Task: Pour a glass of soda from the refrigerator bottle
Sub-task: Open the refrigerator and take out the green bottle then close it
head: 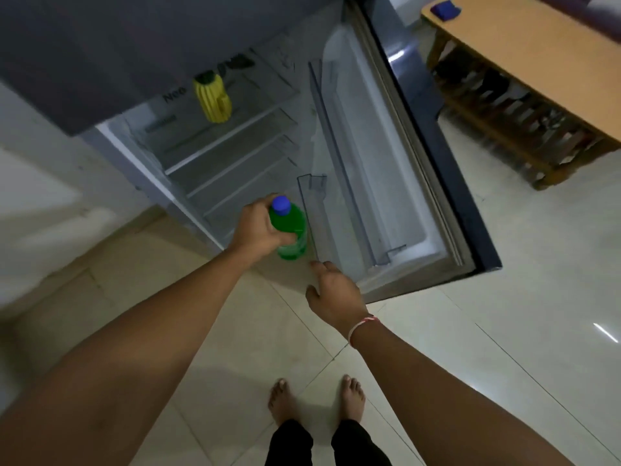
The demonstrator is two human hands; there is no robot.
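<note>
1. from my feed the fridge [235, 153] interior is dim; the dark things at the back of the top shelf, toward 12 o'clock, are too blurred for me to name.
2. the letters on the fridge front read "neo" and the rest is cut off by shadow.
3. the lower part of the bottle [291, 230] is hidden behind the left hand [258, 230], so i cannot see its base or any label clearly.
4. the table [537, 68] at 2 o'clock runs out of view, and the blue thing [445, 10] on its corner is partly cropped at the top edge.
5. the bottle is green with a blue cap [281, 203], standing upright near the middle of view, just beside the clear bin [311, 210] on the open door [386, 163].
6. my left hand wraps its fingers round the bottle's shoulder, holding it.
7. my right hand [336, 297] hangs at 5 o'clock of the bottle, fingers loosely spread, holding nothing, apart from the bottle.
8. a yellow jug [213, 99] sits on the top shelf at 11 o'clock of the bottle.
9. bare feet [316, 398] show on the tiled floor [504, 297] at 6 o'clock.
</note>
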